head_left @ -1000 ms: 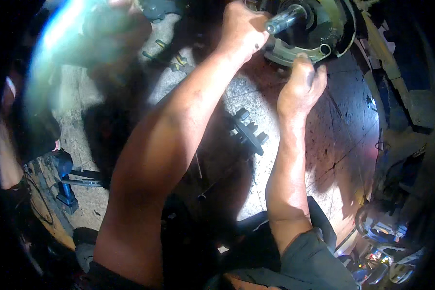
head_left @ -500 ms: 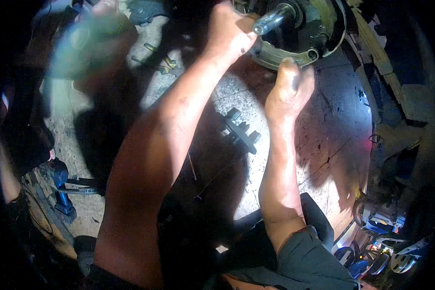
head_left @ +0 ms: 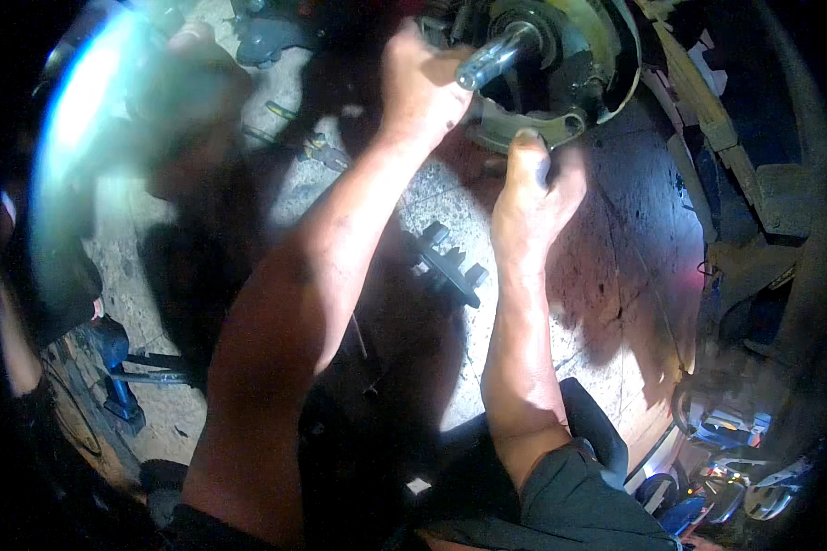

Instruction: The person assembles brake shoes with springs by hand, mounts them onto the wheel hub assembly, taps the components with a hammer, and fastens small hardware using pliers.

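Observation:
Ahead of me at the top is a round drum-brake assembly with a shiny steel axle shaft [head_left: 503, 57] sticking out toward me. A curved metal brake shoe [head_left: 513, 134] runs along its lower edge. My left hand [head_left: 421, 90] is closed at the shoe's left end, beside the shaft tip; its fingertips are hidden behind. Below the shoe's right part, my right hand [head_left: 535, 191] presses its thumb on the near face, with fingers curled behind it. Under the arms, a dark part with several short prongs [head_left: 448, 268] lies on the floor.
Pliers [head_left: 325, 152] lie on the stained floor left of my left forearm. Another person's blurred arm [head_left: 188, 87] and a bright glare fill the upper left. A blue cordless tool [head_left: 116, 372] stands at far left. Wooden boards [head_left: 708, 101] line the right; a motorcycle [head_left: 721, 432] is lower right.
The brake assembly and both hands sit slightly further left in view, while the right hand keeps its thumb on the shoe. Glare at upper left has grown brighter.

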The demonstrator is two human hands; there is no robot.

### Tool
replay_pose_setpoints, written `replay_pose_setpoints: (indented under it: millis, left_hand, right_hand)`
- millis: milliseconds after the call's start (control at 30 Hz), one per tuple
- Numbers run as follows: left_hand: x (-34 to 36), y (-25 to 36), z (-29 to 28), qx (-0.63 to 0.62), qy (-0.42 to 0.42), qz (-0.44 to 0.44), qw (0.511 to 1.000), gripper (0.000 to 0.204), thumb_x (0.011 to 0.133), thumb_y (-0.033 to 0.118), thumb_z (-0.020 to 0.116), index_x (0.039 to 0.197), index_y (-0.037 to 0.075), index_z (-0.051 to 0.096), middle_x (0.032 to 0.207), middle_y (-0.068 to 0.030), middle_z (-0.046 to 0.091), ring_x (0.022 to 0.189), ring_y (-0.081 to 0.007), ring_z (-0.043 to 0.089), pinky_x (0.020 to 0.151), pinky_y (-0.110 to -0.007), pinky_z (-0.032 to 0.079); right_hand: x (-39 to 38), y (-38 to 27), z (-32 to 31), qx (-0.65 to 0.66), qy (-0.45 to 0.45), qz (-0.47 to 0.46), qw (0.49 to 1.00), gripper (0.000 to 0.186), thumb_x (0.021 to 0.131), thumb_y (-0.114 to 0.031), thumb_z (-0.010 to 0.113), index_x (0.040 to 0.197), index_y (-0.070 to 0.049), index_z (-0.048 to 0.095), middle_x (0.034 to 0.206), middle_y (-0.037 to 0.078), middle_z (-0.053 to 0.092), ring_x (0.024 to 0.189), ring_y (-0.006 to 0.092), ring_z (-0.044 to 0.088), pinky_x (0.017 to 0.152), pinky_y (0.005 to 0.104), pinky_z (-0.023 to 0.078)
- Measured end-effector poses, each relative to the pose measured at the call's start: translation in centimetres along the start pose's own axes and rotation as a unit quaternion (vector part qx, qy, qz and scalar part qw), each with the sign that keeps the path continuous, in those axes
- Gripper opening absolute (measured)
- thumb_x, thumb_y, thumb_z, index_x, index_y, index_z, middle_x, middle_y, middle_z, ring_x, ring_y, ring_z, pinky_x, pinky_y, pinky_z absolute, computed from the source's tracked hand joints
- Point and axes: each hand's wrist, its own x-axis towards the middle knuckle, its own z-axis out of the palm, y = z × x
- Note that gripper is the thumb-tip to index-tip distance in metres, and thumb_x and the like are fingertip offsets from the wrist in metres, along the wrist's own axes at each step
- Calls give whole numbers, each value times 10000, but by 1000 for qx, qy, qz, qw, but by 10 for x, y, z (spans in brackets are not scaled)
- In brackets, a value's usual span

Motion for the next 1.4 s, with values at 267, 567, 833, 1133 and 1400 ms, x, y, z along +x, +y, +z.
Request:
replay_pose_setpoints:
  millis: [267,567,833,1133,1400]
  left_hand:
    - [-7,7,3,-99,22,-27,994,182,759,103,635,802,-39,529,616,-78,578,551,-127,528,513,-289,435]
    - [-4,12,2,-103,3,-26,994,157,766,42,615,877,-42,544,639,-28,580,566,-66,505,508,-234,417]
    - [0,4,-1,-124,-24,-41,991,292,718,28,700,939,-77,542,791,-106,648,701,-117,581,607,-260,476]
    - [-1,-4,1,-88,-11,-19,996,197,785,46,642,924,-42,535,667,5,561,594,-49,485,500,-221,398]
    - [-1,9,2,-181,-27,-12,983,197,781,9,623,962,-37,558,772,-32,608,675,-88,528,592,-251,451]
  right_hand:
    - [-5,8,-5,-68,8,-31,997,170,841,-117,645,909,21,573,768,38,601,615,73,530,545,213,431]
    - [-5,-1,-4,42,7,42,998,213,785,-69,658,959,44,610,889,87,640,821,135,570,761,283,467]
    - [-6,-9,1,80,-4,54,995,239,790,-82,655,985,45,599,894,77,632,816,132,559,765,290,463]
    - [-1,5,-3,3,-12,-22,1000,242,789,-105,643,969,49,596,871,123,645,798,168,591,731,312,477]
    - [-3,-10,-3,34,-10,-11,999,254,838,-150,632,1008,37,614,898,75,640,835,138,558,778,288,450]
